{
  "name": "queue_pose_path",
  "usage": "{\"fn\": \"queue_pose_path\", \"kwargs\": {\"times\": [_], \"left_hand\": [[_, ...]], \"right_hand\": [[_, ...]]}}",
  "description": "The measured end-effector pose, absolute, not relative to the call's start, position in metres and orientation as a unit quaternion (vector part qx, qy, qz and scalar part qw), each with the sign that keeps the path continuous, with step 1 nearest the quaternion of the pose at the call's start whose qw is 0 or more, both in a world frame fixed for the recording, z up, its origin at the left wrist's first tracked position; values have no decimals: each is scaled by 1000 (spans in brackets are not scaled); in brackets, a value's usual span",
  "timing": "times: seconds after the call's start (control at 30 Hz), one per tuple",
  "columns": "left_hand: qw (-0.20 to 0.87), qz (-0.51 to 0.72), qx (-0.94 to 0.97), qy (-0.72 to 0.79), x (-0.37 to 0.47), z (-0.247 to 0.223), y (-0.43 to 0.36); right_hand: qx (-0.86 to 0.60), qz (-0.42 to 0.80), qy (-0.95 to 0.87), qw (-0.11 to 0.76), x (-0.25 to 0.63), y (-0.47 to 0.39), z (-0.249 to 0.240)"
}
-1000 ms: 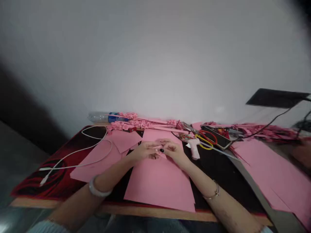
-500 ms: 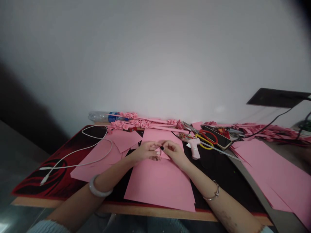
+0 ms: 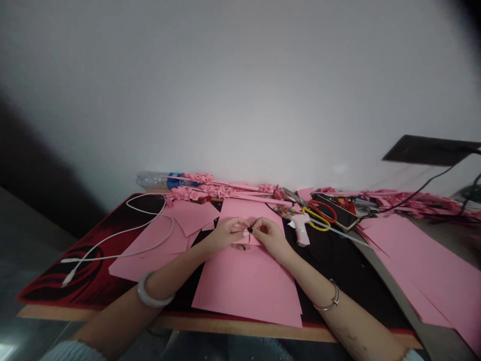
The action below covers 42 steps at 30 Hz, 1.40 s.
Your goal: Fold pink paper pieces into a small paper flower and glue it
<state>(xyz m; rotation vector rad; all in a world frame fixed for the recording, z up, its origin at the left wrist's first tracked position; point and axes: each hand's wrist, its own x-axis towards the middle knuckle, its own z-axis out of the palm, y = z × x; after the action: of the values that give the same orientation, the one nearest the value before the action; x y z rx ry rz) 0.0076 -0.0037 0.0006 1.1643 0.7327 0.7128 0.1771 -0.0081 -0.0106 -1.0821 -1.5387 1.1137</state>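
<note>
A small piece of pink paper (image 3: 255, 238) is pinched between both hands, over a large pink sheet (image 3: 248, 286) that lies on the dark mat. My left hand (image 3: 226, 235) closes thumb and fingers on the piece's left side, some fingertips showing beneath it. From the other side my right hand (image 3: 271, 237) grips it, the thumb with a dark nail meeting the left thumb near the middle. My fingers cover part of the small piece, so its full shape is hidden.
A pink glue gun (image 3: 300, 229) and scissors (image 3: 322, 215) with red and yellow handles lie to the right. Folded pink paper flowers (image 3: 210, 191) and a plastic bottle (image 3: 154, 180) line the wall. A white cable (image 3: 112, 256) crosses the left sheets. More pink sheets (image 3: 421, 265) sit at right.
My left fingers have shifted on the small pink paper, and the left thumb now lies nearer the right thumb. More of the paper's lower edge shows.
</note>
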Motion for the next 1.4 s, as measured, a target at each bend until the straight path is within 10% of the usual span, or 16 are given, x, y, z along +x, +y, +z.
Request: {"fn": "queue_pose_path", "kwargs": {"times": [1.4], "left_hand": [[624,371,581,368,10,-10,1]], "right_hand": [[-435,529,-606,405,176,-11,-12]]}}
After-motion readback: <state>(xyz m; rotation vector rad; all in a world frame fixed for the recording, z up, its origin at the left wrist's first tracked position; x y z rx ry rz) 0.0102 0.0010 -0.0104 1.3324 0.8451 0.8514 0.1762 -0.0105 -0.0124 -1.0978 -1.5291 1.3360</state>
